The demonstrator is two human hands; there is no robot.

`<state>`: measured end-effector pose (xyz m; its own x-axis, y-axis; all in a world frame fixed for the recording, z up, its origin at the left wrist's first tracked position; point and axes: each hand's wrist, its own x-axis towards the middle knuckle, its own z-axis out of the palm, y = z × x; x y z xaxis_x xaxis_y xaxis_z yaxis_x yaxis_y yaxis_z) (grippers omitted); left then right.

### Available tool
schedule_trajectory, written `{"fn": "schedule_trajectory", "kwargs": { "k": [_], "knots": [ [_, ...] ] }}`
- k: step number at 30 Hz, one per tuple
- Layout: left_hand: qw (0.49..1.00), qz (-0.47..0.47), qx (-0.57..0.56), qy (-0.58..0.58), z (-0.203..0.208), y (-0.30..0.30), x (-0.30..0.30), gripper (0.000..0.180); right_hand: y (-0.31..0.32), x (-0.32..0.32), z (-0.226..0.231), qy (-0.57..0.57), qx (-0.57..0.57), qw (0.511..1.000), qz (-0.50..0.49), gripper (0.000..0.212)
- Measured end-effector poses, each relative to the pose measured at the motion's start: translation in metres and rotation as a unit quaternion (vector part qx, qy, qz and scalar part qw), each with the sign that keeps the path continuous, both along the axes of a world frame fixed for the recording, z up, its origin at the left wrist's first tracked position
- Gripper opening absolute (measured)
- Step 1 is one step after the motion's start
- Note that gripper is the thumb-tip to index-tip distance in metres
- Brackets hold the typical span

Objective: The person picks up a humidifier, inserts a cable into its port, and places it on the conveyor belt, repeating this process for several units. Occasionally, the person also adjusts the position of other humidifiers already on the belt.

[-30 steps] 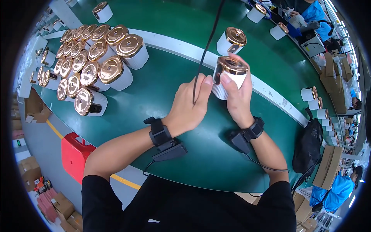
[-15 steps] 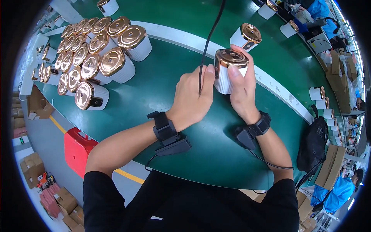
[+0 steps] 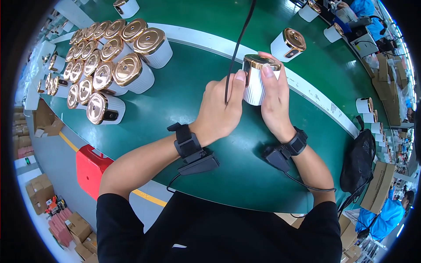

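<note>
A white ribbed canister [image 3: 253, 90] with a shiny gold top and a dark panel on its left side is held up before me. My right hand [image 3: 276, 98] is wrapped round its right side, thumb against the front and fingers behind. At its left edge, by the dark panel, is my left hand [image 3: 219, 105], closed, with the thumb against the canister and the other fingers curled and partly hidden. A black cord [image 3: 237, 48] runs down from above and ends over the back of my left hand. Beyond stands another canister [image 3: 285, 50] with a dark panel.
Several rows of similar canisters [image 3: 128, 72] stand at the left of the green table [image 3: 228, 175]. A white rail [image 3: 322, 105] borders a green belt [image 3: 237, 15]. A red stool [image 3: 92, 173] is left; a black bag [image 3: 358, 160] lies right. Co-workers in blue are farther right.
The canister in my hands has tilted, so less of its gold top shows. The canister beyond the rail appears farther right, with its dark panel in view. My view has shifted slightly.
</note>
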<state>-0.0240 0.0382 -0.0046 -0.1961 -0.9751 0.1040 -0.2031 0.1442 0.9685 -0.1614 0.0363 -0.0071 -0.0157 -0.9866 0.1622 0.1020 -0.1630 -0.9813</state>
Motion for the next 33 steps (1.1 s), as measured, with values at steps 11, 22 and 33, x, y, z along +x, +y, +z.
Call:
{"fn": "schedule_trajectory", "kwargs": {
  "k": [11, 22, 33],
  "knots": [
    [0.991, 0.025, 0.086, 0.104, -0.015, 0.002, 0.0, 0.044, -0.005, -0.117, 0.039, 0.256, -0.124, 0.916, -0.283, 0.043],
    [0.984, -0.01, 0.138, 0.114, -0.001, -0.003, -0.001, 0.041, -0.033, -0.287, 0.016, 0.661, -0.177, 0.533, -0.498, 0.051],
    [0.954, -0.047, 0.201, 0.218, -0.002, -0.002, 0.0, 0.033, -0.183, -0.333, -0.015, 0.226, -0.052, 0.911, -0.34, 0.056]
  ]
}}
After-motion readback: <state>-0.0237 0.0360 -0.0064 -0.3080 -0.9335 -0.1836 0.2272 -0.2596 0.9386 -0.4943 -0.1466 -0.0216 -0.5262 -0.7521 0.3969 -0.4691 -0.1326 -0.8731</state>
